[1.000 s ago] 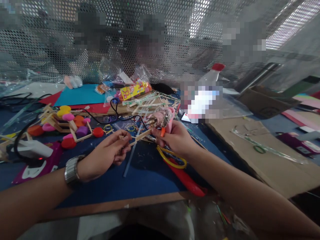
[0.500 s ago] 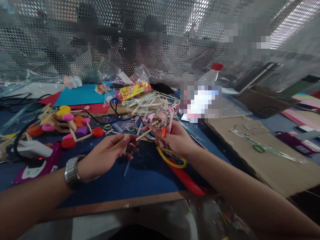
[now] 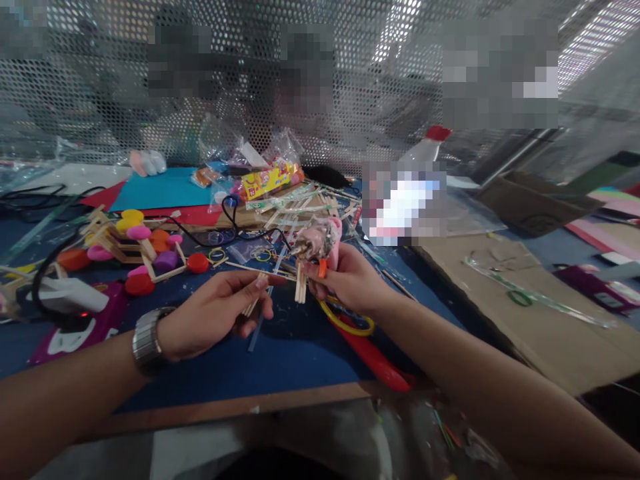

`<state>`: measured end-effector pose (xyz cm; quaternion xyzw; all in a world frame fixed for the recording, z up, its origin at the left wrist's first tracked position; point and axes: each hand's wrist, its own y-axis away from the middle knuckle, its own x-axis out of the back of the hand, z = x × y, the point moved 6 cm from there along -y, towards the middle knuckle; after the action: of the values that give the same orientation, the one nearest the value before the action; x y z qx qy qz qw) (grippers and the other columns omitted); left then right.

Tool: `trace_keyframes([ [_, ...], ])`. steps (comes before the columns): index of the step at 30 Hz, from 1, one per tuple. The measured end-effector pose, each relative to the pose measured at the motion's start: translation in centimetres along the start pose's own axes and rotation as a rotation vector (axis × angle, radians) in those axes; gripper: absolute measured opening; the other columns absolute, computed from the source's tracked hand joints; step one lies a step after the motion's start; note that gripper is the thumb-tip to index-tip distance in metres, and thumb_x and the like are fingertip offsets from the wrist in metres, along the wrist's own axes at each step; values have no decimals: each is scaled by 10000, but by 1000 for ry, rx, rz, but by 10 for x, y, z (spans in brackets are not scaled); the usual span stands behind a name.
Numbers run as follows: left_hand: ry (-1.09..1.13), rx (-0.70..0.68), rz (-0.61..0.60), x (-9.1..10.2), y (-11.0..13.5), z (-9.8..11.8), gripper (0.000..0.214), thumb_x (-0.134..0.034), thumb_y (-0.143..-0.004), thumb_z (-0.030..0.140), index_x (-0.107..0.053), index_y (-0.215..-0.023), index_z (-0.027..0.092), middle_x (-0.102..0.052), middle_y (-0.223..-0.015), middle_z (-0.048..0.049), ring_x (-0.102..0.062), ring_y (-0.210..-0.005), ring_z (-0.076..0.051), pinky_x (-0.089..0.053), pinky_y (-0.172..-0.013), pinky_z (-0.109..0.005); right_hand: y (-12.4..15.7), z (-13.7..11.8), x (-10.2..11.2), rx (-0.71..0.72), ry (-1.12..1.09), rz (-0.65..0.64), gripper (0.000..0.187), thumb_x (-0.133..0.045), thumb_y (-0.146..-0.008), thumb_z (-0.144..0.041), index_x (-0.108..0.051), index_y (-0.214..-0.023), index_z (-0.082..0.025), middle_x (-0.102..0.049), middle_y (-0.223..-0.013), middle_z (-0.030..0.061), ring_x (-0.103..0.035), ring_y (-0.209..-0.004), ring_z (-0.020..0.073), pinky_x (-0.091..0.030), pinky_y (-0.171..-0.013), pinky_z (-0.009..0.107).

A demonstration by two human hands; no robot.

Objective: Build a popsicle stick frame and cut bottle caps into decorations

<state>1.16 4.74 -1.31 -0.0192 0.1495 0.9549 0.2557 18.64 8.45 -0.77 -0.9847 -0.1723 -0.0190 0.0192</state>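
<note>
My right hand (image 3: 350,277) is closed around a pink hot glue gun (image 3: 320,240) with an orange trigger. Its smeared nozzle faces left. Below the nozzle, a few short wooden sticks (image 3: 301,283) hang side by side at my right fingertips. To the left, my left hand (image 3: 215,307), with a metal watch on the wrist, pinches some small wooden sticks (image 3: 251,303); their lower ends are partly behind the fingers. A short gap separates the two hands over the blue table top (image 3: 210,373). Under my right wrist lie a yellow ring (image 3: 350,323) and a red handle-like piece (image 3: 377,363).
On the left stands a stick frame (image 3: 125,247) with coloured round caps, beside a purple power strip (image 3: 85,327). Loose sticks (image 3: 295,207) and a yellow packet (image 3: 267,181) lie at the back. Cardboard (image 3: 525,313) covers the right side. A black cord (image 3: 235,227) crosses the middle.
The wooden stick that pointed left from my right fingers is no longer seen that way; sticks now hang downward there. The glue gun's nozzle has shifted slightly left. My left hand stays nearly in place.
</note>
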Motion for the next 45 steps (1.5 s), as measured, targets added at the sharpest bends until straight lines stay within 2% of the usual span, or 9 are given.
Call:
trace_keyframes([
  [7, 85, 60, 1, -3, 1, -3, 211, -691, -892, 343, -620, -890, 144, -607, -730, 16, -462, -470, -41, -314, -430, -163, 0, -3, -1, 8, 2, -44, 410, -874, -725, -440, -546, -654, -204, -528, -481, -59, -466, -410, 80, -356, -441, 250],
  [11, -72, -7, -23, -5, 2, 6, 251, -678, -923, 384, -663, -891, 136, -646, -703, -8, -536, -534, -80, -398, -457, -173, 0, -4, -1, 6, -42, -70, 386, -905, -688, -413, -587, -699, -193, -551, -531, -52, -483, -427, 76, -371, -445, 248],
  [14, -165, -35, -29, -4, 2, 8, 307, -671, -937, 438, -681, -971, 133, -671, -625, -11, -499, -476, -73, -381, -444, -171, 2, -5, -2, -3, -57, -80, 405, -917, -671, -396, -567, -684, -195, -554, -561, -48, -495, -436, 72, -369, -435, 245],
  [20, -154, -146, 14, 0, 0, 10, 310, -744, -886, 427, -701, -950, 126, -750, -722, -52, -577, -536, -74, -463, -500, -167, 3, -3, -1, -33, -61, -70, 429, -940, -629, -398, -569, -711, -199, -565, -586, -52, -486, -458, 72, -387, -438, 243],
  [23, -153, -165, 38, 1, 0, 13, 296, -770, -863, 410, -689, -891, 127, -730, -744, -32, -639, -561, -83, -467, -482, -154, 2, -1, 0, -42, -16, -66, 457, -955, -588, -430, -568, -645, -192, -557, -553, -47, -473, -460, 77, -386, -443, 248],
  [28, -127, -132, 21, -2, 3, 13, 300, -763, -874, 406, -589, -905, 165, -650, -663, 57, -614, -423, -68, -467, -422, -151, 2, -3, -1, -30, 13, -82, 436, -957, -596, -408, -594, -593, -168, -549, -511, -40, -461, -446, 70, -351, -440, 234],
  [32, -97, -179, 39, -1, 4, 14, 273, -752, -886, 359, -544, -936, 189, -643, -647, 78, -609, -421, -73, -487, -414, -155, 2, -4, -1, -41, -47, -79, 399, -933, -636, -423, -633, -694, -166, -591, -544, -37, -469, -425, 70, -348, -421, 231],
  [37, -125, -264, 69, 0, 4, 20, 193, -751, -864, 275, -598, -871, 158, -643, -701, 54, -656, -507, -77, -532, -497, -171, 2, -2, -2, -77, -56, -88, 418, -921, -653, -442, -616, -783, -188, -707, -724, 10, -478, -447, 62, -379, -426, 234],
  [45, -208, -300, 82, 2, 6, 24, 160, -727, -875, 274, -641, -941, 157, -670, -630, 16, -645, -600, -124, -512, -597, -223, 1, -1, -5, -104, 12, -100, 419, -918, -644, -469, -651, -755, -166, -615, -622, -39, -420, -449, 54, -377, -431, 231],
])
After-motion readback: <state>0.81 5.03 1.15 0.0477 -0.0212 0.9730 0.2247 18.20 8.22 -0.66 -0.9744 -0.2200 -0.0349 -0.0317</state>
